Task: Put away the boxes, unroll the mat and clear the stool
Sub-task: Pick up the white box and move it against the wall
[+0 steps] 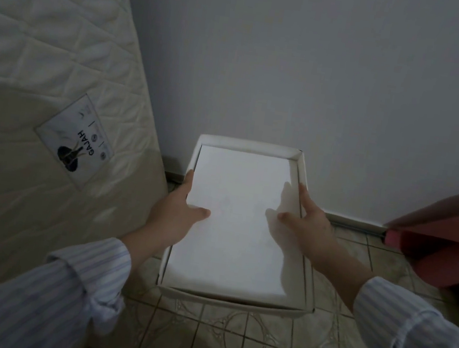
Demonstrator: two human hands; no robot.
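A flat white box (237,228) fills the middle of the view, held level above the tiled floor in front of the wall. It looks like a white inner box sitting inside a shallow open tray with raised edges. My left hand (177,213) grips its left side, thumb lying on the top surface. On the box's right edge my right hand (308,226) does the same, thumb on top and forefinger stretched along the rim. Both sleeves are striped. No mat or stool can be made out for certain.
A quilted mattress (42,88) with a sewn label leans against the wall at left. A red object (445,245), partly cut off, sits at the right edge. Patterned floor tiles (242,344) lie below, and a pale wall (296,65) stands straight ahead.
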